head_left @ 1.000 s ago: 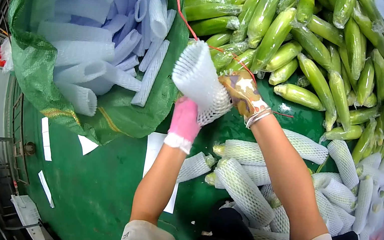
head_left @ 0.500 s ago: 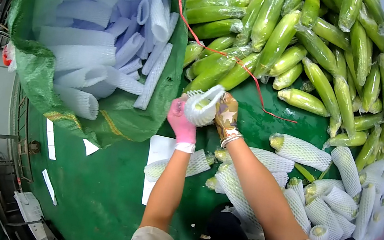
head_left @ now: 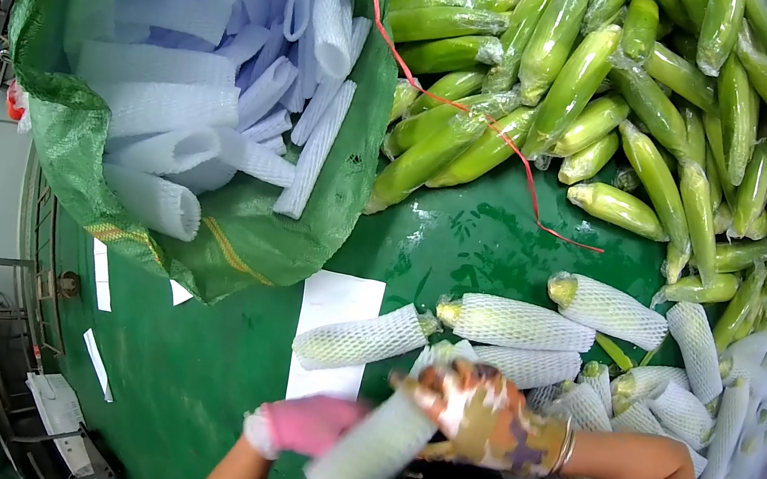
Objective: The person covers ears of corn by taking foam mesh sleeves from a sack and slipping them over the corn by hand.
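In the lower middle, an ear of corn in a white foam net sleeve (head_left: 379,447) slants down to the left, blurred by motion. My right hand (head_left: 491,415), in a camouflage-patterned glove, grips its upper end. Against its left side is my left hand (head_left: 312,423) in a pink glove; its fingers are smeared and partly hidden behind the sleeve, so I cannot tell how they are closed. Just above lie more sleeved ears, one (head_left: 365,338) across a white paper sheet (head_left: 344,292) and another (head_left: 516,324) to its right.
An open green woven sack (head_left: 300,251) holds many empty foam sleeves (head_left: 172,108) at upper left. Film-wrapped green corn (head_left: 572,83) is heaped at upper right, with a red string (head_left: 528,177) across it. Sleeved ears (head_left: 671,399) pile up at right on the green floor (head_left: 209,373).
Both hands have come down toward my body from the heap's near edge. The ear being sleeved there is now covered along its length, held in my right hand. My left hand has moved lower left.
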`<act>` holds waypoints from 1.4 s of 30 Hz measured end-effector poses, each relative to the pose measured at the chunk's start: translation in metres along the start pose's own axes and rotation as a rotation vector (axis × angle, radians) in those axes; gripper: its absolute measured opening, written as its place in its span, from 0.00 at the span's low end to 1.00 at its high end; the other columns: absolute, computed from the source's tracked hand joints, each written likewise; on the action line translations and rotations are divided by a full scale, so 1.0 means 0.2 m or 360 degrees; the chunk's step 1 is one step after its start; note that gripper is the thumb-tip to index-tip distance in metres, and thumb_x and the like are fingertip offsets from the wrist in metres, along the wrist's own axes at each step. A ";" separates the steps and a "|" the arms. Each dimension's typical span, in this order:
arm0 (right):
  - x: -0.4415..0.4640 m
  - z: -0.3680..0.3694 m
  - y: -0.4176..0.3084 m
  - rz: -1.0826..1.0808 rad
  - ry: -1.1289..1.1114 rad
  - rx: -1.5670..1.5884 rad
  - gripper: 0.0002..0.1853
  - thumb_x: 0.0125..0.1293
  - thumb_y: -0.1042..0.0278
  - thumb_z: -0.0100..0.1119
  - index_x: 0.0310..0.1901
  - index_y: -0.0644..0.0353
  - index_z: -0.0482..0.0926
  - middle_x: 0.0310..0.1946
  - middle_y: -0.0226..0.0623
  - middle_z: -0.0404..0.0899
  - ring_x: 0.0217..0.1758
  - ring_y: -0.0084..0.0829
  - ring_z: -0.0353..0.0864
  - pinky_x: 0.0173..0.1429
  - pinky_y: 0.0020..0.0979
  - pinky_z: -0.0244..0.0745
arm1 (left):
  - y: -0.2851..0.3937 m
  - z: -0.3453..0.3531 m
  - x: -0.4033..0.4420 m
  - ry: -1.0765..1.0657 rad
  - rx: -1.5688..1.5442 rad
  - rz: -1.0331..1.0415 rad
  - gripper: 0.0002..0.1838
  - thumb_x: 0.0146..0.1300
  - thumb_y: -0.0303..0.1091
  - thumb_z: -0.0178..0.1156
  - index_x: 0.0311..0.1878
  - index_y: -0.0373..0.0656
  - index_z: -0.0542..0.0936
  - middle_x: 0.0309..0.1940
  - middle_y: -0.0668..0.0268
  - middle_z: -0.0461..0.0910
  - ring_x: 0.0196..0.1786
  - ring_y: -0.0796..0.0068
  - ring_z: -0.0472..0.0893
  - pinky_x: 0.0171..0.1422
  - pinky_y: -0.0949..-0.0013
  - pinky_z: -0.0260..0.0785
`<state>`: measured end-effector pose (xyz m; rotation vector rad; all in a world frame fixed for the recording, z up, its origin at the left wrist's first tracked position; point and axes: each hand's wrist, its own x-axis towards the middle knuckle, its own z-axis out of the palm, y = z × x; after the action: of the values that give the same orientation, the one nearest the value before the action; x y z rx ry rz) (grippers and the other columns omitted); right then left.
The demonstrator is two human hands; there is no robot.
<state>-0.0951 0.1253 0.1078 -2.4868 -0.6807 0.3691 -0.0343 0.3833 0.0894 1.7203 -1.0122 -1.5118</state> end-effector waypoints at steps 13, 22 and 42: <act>0.16 0.58 0.05 -0.0388 -0.0924 -0.0381 0.18 0.58 0.59 0.50 0.51 0.49 0.73 0.43 0.38 0.72 0.49 0.39 0.73 0.54 0.43 0.68 | -0.11 -0.82 0.32 0.2301 0.1361 -0.0740 0.18 0.53 0.34 0.62 0.46 0.39 0.75 0.39 0.55 0.76 0.42 0.54 0.78 0.48 0.54 0.68; 0.43 -0.35 0.18 -0.0403 0.0562 0.0070 0.27 0.58 0.73 0.52 0.62 0.47 0.68 0.60 0.44 0.67 0.52 0.42 0.76 0.52 0.40 0.74 | 0.47 -0.54 0.21 0.1413 -0.0976 0.0123 0.13 0.53 0.26 0.56 0.42 0.34 0.76 0.33 0.67 0.78 0.36 0.82 0.75 0.42 0.78 0.67; 0.91 0.43 0.78 0.0484 0.1322 0.3637 0.09 0.69 0.60 0.53 0.39 0.56 0.75 0.29 0.29 0.77 0.22 0.26 0.73 0.22 0.27 0.64 | -0.54 -0.89 0.95 0.2545 0.0170 0.0379 0.14 0.68 0.39 0.53 0.47 0.37 0.71 0.39 0.58 0.77 0.41 0.66 0.77 0.48 0.62 0.71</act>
<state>0.0851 0.1438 -0.0715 -0.3077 0.4590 0.0094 0.1670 0.2692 -0.0727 1.9983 -0.3292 0.2948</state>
